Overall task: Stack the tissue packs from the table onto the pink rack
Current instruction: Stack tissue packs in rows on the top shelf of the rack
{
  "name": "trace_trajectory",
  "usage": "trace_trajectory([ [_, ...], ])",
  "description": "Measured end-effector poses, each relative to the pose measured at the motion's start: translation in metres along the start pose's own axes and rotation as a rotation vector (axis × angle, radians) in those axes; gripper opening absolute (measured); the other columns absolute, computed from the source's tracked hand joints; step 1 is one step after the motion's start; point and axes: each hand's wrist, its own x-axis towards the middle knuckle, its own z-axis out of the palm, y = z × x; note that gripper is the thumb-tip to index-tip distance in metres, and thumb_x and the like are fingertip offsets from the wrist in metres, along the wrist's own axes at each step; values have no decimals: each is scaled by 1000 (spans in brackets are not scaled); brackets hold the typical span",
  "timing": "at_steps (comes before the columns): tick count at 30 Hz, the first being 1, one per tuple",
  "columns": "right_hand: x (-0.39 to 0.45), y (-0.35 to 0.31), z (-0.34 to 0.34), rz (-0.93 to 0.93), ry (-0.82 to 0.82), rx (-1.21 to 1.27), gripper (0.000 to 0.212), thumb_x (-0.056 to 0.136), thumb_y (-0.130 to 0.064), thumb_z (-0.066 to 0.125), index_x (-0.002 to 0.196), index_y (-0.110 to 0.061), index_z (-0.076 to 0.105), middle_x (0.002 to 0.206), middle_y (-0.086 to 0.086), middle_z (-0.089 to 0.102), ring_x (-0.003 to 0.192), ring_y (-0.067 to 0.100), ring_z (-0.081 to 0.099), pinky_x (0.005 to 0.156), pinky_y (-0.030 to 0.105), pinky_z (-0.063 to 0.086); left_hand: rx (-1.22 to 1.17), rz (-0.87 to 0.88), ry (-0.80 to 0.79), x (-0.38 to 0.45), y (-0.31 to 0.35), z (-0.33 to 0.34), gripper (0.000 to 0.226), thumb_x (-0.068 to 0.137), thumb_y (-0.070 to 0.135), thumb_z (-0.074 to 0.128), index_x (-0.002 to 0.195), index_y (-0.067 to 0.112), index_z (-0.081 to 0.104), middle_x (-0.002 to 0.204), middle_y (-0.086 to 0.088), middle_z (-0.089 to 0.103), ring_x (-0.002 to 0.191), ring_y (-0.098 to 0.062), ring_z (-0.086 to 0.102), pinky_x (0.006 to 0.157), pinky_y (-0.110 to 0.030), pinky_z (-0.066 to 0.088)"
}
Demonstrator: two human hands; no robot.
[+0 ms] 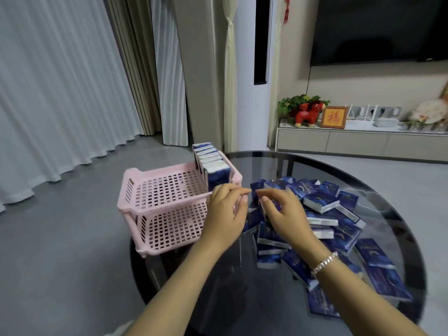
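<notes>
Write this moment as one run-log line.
left hand: empty | right hand: over pile | rack: one row of packs

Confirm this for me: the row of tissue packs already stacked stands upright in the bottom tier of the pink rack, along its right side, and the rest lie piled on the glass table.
Not quite. The head view shows the row of tissue packs standing in the top tier of the pink rack, not the bottom, which holds none. The rest is right: along its right side, others piled on the glass table.

White curtains [60,93]; grey floor [60,251]; wall-mounted dark television [378,27] above low cabinet [351,141]
</notes>
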Motion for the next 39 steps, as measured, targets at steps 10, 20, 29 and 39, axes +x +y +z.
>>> trace_trajectory([
  [10,-61,52,-2,40,104,-493,19,73,-13,75,92,-12,72,92,3,63,87,29,53,77,38,46,-220,-568,-260,-48,-14,72,37,89,38,62,116,12,65,113,-6,59,94,-11,61,91,-25,47],
  [20,-56,53,-7,66,119,-244,22,84,-9,65,105,-12,69,94,-8,53,95,14,40,79,7,29,-405,-768,-308,-45,-19,83,39,85,46,65,117,24,60,122,-1,37,112,-12,47,98,-25,38],
  [29,-20,41,-13,313,-26,-612,57,87,-60,47,127,-19,51,129,3,52,124,27,33,99,38,24,-878,-803,-21,-51,-32,64,12,89,19,65,101,17,67,91,2,71,84,-12,63,79,-29,49],
  [39,0,39,-10,333,-184,-600,72,77,-51,66,137,-29,34,131,3,51,127,31,32,104,42,21,-987,-866,97,-59,-36,56,20,92,19,60,109,7,62,101,-8,70,84,-15,67,66,-26,58],
])
